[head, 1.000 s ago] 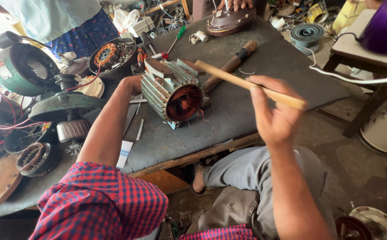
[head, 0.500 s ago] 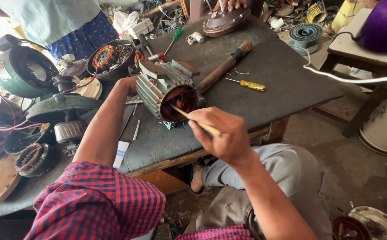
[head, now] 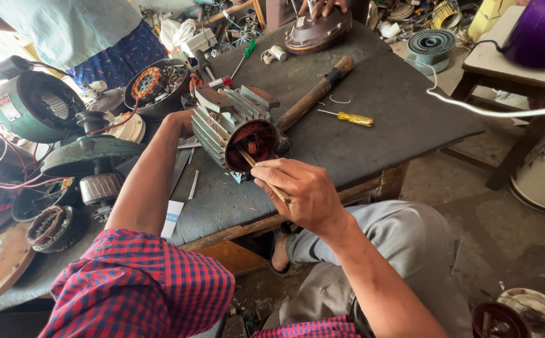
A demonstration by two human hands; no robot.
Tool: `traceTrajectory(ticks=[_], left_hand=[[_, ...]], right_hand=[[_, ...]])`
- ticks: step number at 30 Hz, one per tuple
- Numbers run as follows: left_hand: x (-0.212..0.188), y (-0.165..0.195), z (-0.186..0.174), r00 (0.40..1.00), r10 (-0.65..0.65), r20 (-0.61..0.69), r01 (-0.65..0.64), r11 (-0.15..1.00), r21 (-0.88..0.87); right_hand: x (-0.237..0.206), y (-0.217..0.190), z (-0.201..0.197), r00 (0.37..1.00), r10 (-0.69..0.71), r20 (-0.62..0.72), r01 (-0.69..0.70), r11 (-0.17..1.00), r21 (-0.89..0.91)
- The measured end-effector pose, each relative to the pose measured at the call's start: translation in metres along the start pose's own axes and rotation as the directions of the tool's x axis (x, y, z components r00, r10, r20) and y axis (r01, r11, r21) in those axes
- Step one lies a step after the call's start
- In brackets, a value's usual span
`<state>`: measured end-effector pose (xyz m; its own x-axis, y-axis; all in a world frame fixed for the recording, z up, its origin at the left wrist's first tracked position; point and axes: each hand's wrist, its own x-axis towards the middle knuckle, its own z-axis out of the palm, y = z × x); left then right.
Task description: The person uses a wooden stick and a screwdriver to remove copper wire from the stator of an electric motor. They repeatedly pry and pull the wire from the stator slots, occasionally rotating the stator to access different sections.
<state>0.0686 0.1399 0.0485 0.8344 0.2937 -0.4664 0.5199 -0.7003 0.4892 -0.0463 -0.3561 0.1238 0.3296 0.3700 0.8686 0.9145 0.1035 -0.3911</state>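
1. The left hand [head: 181, 122] reaches behind the finned motor stator [head: 235, 134]. Its fingers are hidden, so I cannot tell whether they grip or merely brace the housing.
2. The stator lies on its side near the front of the dark counter [head: 398, 119], its open bore with copper windings facing the person. It looks heavy and rigid. The ribbed metal shell is the safe place to hold, while the thin windings look easily nicked.
3. The right hand [head: 297, 191] is closed around a thin wooden stick [head: 254, 164], pinching it as its tip enters the bore.
4. Further right lie a hammer [head: 313, 94] and a yellow screwdriver [head: 351, 117], beyond them bare counter. The front edge sits just beneath the right hand, leaving little room there.
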Motion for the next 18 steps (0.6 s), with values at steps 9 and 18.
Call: traceTrajectory(ticks=[9,18], left_hand=[[-0.009,0.005,0.0,0.948,0.244,0.203,-0.12,0.867,-0.484],[0.0,0.011,-0.009,0.945,0.212,0.248,-0.086,0.895,-0.439]], right_hand=[[-0.007,0.01,0.01,0.999,0.032,-0.038,-0.032,0.999,0.017],[-0.001,0.01,0.021,0.986,0.113,-0.121,-0.117,0.993,-0.022]])
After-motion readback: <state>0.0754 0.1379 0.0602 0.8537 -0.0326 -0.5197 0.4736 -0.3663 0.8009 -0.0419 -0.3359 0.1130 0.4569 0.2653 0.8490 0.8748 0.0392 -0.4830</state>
